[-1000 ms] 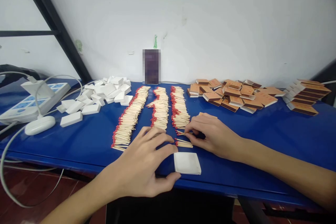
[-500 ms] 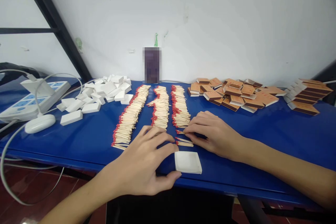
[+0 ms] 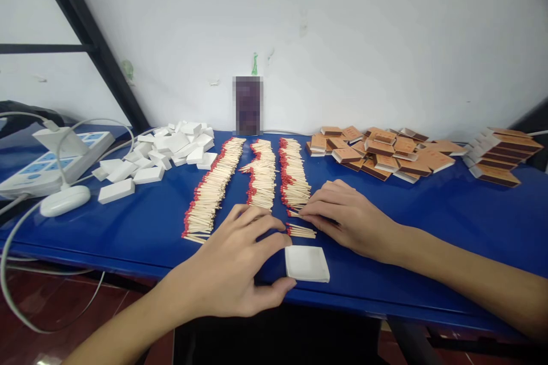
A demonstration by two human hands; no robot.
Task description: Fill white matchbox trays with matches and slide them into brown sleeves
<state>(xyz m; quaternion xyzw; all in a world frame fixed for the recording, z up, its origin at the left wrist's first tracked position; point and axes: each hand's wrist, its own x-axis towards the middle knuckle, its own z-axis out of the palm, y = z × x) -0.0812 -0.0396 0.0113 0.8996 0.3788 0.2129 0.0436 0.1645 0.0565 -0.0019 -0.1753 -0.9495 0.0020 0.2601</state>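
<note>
A small white matchbox tray [image 3: 307, 265] lies open side up near the table's front edge. My left hand [image 3: 246, 259] steadies its left side, thumb and index finger at the two corners. With thumb and fingertips together, my right hand [image 3: 346, 217] pinches a match [image 3: 294, 213] at the front end of the right-hand row of matches [image 3: 295, 174]. A few matches [image 3: 301, 231] lie between that row and the tray. Two more rows stretch back from me, a middle match row [image 3: 262, 177] and a left match row [image 3: 209, 197], red heads to the left.
White trays [image 3: 171, 148] are heaped at the back left. Orange matchbox sleeves [image 3: 381, 151] form a pile at the back right, beside a stack of matchboxes [image 3: 500, 157]. A power strip [image 3: 64, 162] with cables sits far left. A blurred dark rectangle [image 3: 248, 105] stands against the wall.
My right hand has shifted slightly left and away from me, bringing the pinched match up to the row. The few matches in front lie closer together. My left hand and the tray stay put.
</note>
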